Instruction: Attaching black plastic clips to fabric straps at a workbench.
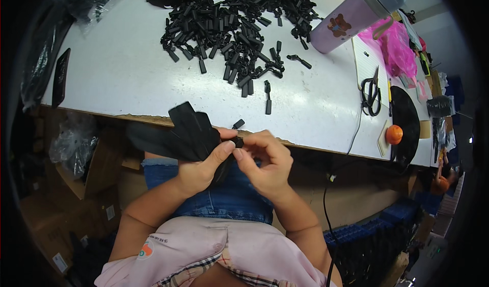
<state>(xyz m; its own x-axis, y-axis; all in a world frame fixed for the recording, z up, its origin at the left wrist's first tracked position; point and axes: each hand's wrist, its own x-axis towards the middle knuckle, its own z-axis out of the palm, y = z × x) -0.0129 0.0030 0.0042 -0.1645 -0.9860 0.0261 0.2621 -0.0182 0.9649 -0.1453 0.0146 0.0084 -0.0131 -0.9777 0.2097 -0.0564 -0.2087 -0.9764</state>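
Note:
In front of my lap, my left hand (204,171) is closed around a bundle of black zipper tape (191,131), whose loose ends fan out to the left. My right hand (269,167) pinches a small black zipper slider (238,142) against the left thumb and fingertips. A black pull tab (239,124) shows just beyond the fingertips, by the table edge; whether it belongs to that slider I cannot tell. One loose zipper slider (268,97) lies on the white table ahead of my hands.
A heap of black zipper sliders (229,32) covers the far middle of the table (117,78). A lilac bottle (351,19), scissors (372,93) and an orange round thing (394,134) stand or lie right. A dark phone-like slab (61,78) is at left.

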